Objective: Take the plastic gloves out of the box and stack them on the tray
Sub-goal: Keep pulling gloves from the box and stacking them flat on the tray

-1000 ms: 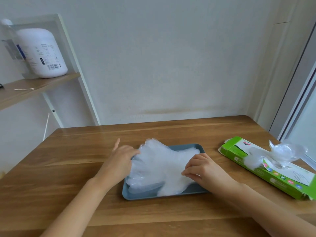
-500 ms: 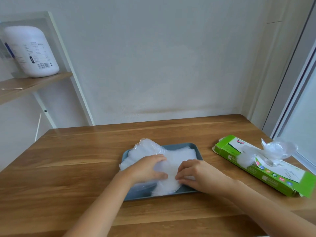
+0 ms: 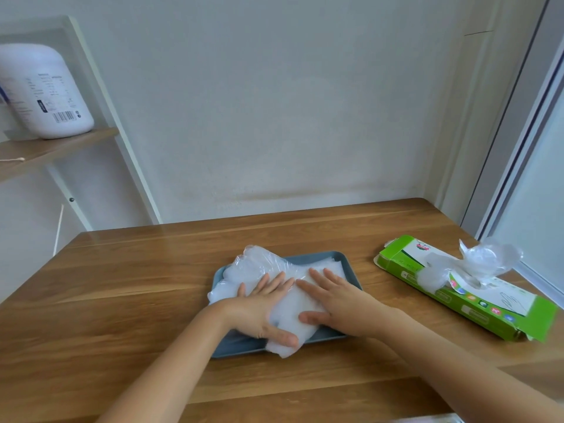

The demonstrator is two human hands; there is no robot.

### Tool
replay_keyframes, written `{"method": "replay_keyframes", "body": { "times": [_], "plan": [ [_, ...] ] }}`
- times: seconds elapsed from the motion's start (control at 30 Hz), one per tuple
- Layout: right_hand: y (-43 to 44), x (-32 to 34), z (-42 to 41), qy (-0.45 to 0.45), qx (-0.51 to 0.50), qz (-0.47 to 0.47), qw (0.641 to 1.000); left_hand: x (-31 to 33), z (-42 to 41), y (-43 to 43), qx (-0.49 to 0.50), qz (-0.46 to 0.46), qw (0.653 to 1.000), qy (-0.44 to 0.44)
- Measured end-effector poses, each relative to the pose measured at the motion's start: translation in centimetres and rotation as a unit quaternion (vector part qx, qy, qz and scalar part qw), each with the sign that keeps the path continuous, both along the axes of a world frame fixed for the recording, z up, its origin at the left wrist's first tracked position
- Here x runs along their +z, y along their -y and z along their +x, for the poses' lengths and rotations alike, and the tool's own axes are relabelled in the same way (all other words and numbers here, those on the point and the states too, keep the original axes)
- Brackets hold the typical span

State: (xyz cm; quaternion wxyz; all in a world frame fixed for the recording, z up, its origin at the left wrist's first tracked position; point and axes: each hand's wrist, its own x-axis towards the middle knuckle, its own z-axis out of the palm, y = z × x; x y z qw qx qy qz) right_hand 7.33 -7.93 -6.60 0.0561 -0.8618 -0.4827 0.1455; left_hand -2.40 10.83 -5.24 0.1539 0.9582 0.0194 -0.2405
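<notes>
A: How many of each?

B: One tray (image 3: 319,256), one box (image 3: 476,314) to its right, and one heap of gloves (image 3: 262,267) on the tray; I can't count the layers. A tuft (image 3: 488,257) of film pokes from the box.

A: And the hands?

B: The left hand (image 3: 262,306) and right hand (image 3: 335,303) lie palm-down, side by side. Their fingers are straight and spread, pressing the heap and pinching nothing.

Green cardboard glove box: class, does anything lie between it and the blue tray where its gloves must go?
Nothing visible does. Only bare wooden table separates the green cardboard glove box from the blue rectangular tray. The left hand and right hand press flat on the clear plastic gloves stacked there.
</notes>
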Motion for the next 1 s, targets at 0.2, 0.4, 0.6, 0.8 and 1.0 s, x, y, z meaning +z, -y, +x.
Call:
{"method": "replay_keyframes", "body": {
  "times": [0.2, 0.4, 0.6, 0.8, 1.0],
  "plan": [
    [-1.1, 0.6, 1.6, 0.019, -0.015, -0.062, 0.998, 0.3, 0.1, 0.1, -0.007, 0.041, 0.999, -0.021],
    [0.7, 2.8, 1.4, -0.005, -0.046, 0.011, 0.999, 0.9, 0.2, 0.2, 0.012, 0.059, 0.997, -0.039],
    [9.7, 8.9, 4.2, 0.029, -0.159, 0.203, 0.966, 3.3, -0.2, 1.5, 0.085, -0.044, 0.993, 0.066],
    [17.0, 9.3, 7.3, 0.088, -0.274, 0.224, 0.931, 6.9, 2.6, 6.7, 0.095, -0.102, 0.963, 0.231],
    [16.4, 5.3, 7.3, 0.040, -0.318, 0.205, 0.925, 5.3, 7.6, 15.6, 0.058, -0.189, 0.950, 0.242]
  ]
}}
